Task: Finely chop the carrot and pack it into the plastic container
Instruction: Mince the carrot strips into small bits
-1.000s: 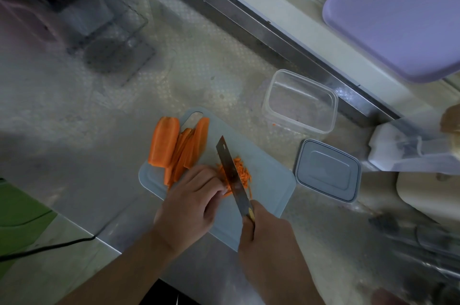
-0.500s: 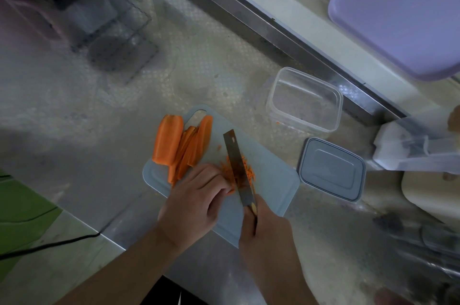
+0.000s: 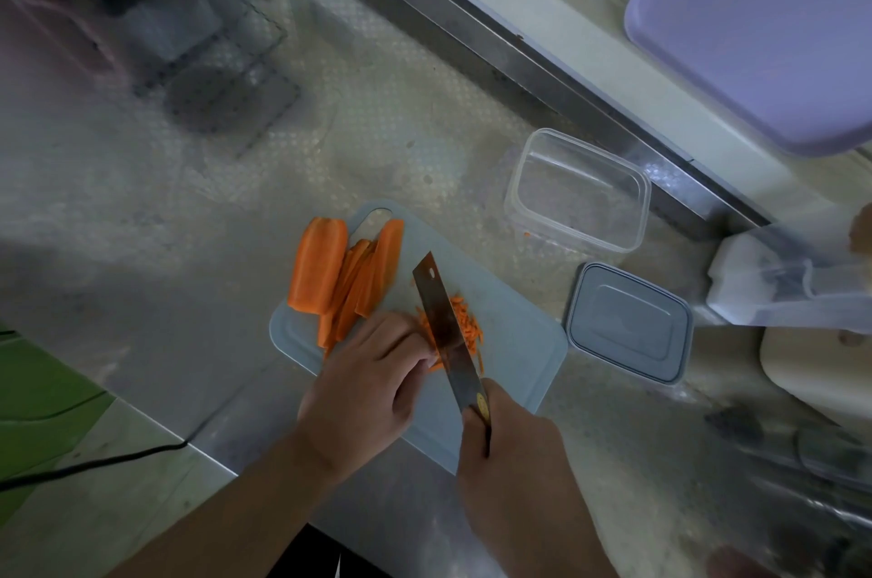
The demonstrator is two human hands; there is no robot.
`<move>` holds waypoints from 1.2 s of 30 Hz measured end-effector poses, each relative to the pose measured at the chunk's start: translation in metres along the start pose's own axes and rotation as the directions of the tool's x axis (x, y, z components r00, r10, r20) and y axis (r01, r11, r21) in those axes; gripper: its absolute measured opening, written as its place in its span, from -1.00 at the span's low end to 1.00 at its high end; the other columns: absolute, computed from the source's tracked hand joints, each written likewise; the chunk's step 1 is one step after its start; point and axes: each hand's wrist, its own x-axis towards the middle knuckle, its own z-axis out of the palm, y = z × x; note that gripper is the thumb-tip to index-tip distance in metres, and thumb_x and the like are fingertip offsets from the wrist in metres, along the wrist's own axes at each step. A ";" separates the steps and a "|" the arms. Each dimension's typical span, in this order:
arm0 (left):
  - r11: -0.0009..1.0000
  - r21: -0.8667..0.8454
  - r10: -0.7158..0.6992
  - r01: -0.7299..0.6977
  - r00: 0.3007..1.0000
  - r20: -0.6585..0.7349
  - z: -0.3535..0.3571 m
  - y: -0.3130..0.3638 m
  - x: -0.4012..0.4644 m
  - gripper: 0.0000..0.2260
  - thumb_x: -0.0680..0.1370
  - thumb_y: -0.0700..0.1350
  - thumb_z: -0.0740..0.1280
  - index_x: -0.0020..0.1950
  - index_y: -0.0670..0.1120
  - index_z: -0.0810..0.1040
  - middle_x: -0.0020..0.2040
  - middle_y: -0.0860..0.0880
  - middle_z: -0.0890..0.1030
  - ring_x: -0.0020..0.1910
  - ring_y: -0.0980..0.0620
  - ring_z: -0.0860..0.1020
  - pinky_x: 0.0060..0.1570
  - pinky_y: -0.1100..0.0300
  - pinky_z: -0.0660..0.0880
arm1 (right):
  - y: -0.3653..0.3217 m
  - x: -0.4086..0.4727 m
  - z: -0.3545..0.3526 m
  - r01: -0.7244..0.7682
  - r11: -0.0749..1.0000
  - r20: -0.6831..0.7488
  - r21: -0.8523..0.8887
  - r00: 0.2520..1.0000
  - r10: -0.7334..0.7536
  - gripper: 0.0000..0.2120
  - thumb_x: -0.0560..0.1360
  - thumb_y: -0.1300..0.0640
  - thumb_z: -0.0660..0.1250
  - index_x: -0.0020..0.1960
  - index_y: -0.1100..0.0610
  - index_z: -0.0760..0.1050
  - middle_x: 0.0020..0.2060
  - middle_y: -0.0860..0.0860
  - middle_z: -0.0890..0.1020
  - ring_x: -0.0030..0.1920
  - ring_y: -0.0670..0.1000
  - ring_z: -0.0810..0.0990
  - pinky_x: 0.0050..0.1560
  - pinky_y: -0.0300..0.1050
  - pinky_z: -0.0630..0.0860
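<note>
Writing: none can be read; a small yellow emblem sits on the cleaver [image 3: 446,332] just above its handle, too small to make out.
Right hand: the right hand [image 3: 512,447] is wrapped round the cleaver's handle, the blade reaching away over the board with a hole near its far tip.
Left hand: the left hand [image 3: 365,381] rests on the cutting board [image 3: 514,341] with fingers curled under, knuckles just beside the blade's left face, pressing down the carrot being cut (what lies under the fingers is hidden).
Chopped carrot: a small heap of carrot shreds [image 3: 467,327] lies against the blade, mostly on its right side, near the board's middle.
Uncut carrot: long carrot slabs [image 3: 347,278] lean together at the board's far left end, beside the handle slot, just beyond the left hand's fingers.
Container: the clear plastic container [image 3: 578,190] stands open beyond the board's right end, apart from it; one orange fleck lies by its near wall.
Lid: the grey lid [image 3: 630,322] lies flat just right of the board, near the container.
Edges and room: the board lies slantwise near the steel counter [image 3: 212,200] front edge; bare counter stretches to the left and beyond. A raised metal ledge runs behind the container, and a lilac tray [image 3: 764,20] overhangs at upper right.
</note>
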 end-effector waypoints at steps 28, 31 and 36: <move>1.000 0.010 -0.008 0.008 1.000 0.019 -0.002 0.004 0.003 -0.93 0.58 -0.27 0.47 -0.05 -0.13 0.64 0.01 0.00 0.57 0.04 -0.02 0.57 0.06 0.07 0.50 | 0.014 0.012 0.028 -0.021 1.000 -0.036 0.021 0.999 0.022 -0.69 0.69 0.00 0.08 0.39 -0.17 0.39 -0.35 -0.04 0.55 -0.33 -0.06 0.60 -0.39 -0.22 0.46; 0.999 0.023 -0.026 0.025 0.999 0.026 -0.003 0.010 0.006 -0.95 0.59 -0.25 0.43 -0.06 -0.13 0.62 0.01 0.02 0.57 0.03 -0.01 0.56 0.03 0.06 0.50 | 0.017 0.015 0.023 -0.014 0.999 -0.030 0.047 0.999 0.015 -0.76 0.68 0.03 0.11 0.28 -0.12 0.47 -0.37 -0.01 0.54 -0.27 -0.14 0.60 -0.39 -0.22 0.47; 0.993 -0.017 -0.115 0.116 0.993 0.008 -0.006 0.014 0.008 -0.89 0.55 -0.25 0.51 0.00 -0.08 0.64 0.03 0.08 0.59 0.08 0.07 0.55 0.11 0.14 0.50 | 0.021 0.015 0.023 -0.022 0.998 -0.012 0.054 1.000 0.022 -0.78 0.69 0.01 0.10 0.26 -0.18 0.44 -0.33 -0.04 0.58 -0.31 -0.08 0.61 -0.35 -0.17 0.56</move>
